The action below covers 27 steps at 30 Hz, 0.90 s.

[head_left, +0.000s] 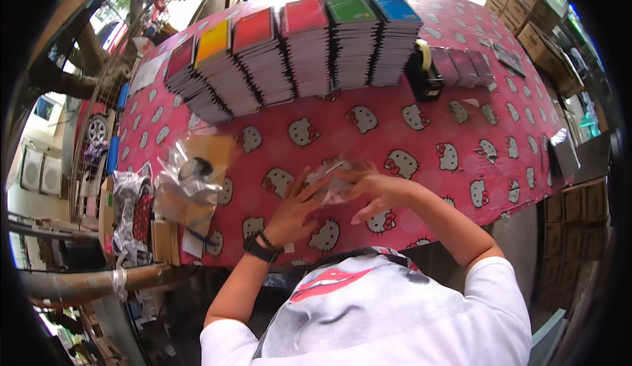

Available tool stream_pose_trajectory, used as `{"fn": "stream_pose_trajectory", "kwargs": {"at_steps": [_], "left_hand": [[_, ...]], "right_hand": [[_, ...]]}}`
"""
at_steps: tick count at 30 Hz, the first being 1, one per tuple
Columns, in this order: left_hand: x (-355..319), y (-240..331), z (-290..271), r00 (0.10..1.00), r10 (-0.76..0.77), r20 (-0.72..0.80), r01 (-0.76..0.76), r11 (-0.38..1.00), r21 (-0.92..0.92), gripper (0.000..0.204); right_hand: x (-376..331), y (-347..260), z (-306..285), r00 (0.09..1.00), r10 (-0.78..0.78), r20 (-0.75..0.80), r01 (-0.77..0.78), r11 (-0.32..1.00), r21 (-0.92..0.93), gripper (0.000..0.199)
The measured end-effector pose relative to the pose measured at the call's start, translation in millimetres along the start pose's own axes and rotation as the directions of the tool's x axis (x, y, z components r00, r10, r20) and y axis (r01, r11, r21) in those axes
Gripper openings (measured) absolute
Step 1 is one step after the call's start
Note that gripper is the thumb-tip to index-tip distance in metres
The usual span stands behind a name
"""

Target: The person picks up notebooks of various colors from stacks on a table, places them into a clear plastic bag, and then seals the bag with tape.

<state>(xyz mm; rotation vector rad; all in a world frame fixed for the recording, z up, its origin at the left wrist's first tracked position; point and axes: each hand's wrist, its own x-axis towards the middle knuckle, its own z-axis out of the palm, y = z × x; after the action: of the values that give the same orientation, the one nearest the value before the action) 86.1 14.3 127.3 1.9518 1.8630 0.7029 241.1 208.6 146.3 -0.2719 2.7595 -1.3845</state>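
Note:
Near the front of the table, a small packet in clear plastic (336, 185) lies between my two hands; glare and blur hide what is inside. My left hand (293, 213), a dark watch and beaded bracelet on its wrist, has its fingers stretched apart with the tips at the packet's left side. From the right, my right hand (382, 191) reaches over the packet, fingers extended and slightly blurred, thumb standing away from them. Left of my hands are clear plastic bags (191, 168) over a brown sheet.
Across the far side stand several tall stacks of spiral notebooks (306, 17) with coloured covers. A black tape dispenser (424, 79) and small dark red packs (461, 67) sit right of them. A pen (201, 237) and a cardboard box (165, 242) are at the left edge. Pink patterned cloth (421, 129) covers the table.

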Motion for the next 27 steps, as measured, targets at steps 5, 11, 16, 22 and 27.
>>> {"fn": "stream_pose_trajectory", "kwargs": {"at_steps": [5,11,16,22,27], "left_hand": [[-1.0,-1.1,2.4,1.0,0.014,0.019,-0.014,1.0,0.019,0.057],[3.0,4.0,1.4,0.998,0.048,-0.031,-0.049,0.998,-0.041,0.05],[1.4,-2.6,3.1,0.999,0.038,-0.02,-0.039,0.998,-0.044,0.05],[-3.4,2.8,-1.7,0.999,0.027,-0.032,-0.028,0.999,-0.021,0.049],[-6.7,-0.6,3.1,0.998,0.001,-0.059,-0.005,0.997,-0.075,0.051]], "right_hand": [[3.6,85.8,-30.1,0.634,0.281,-0.72,0.014,0.927,0.374,0.024],[-85.5,198.3,-174.5,-0.14,0.234,-0.962,-0.746,0.614,0.258,0.025],[-89.9,239.7,-209.2,0.066,0.651,-0.756,-0.799,0.489,0.351,0.027],[-88.1,206.3,-181.7,0.115,0.39,-0.914,-0.677,0.704,0.215,0.024],[-97.2,202.4,-148.5,0.117,0.816,-0.566,-0.352,0.567,0.745,0.022]]}}
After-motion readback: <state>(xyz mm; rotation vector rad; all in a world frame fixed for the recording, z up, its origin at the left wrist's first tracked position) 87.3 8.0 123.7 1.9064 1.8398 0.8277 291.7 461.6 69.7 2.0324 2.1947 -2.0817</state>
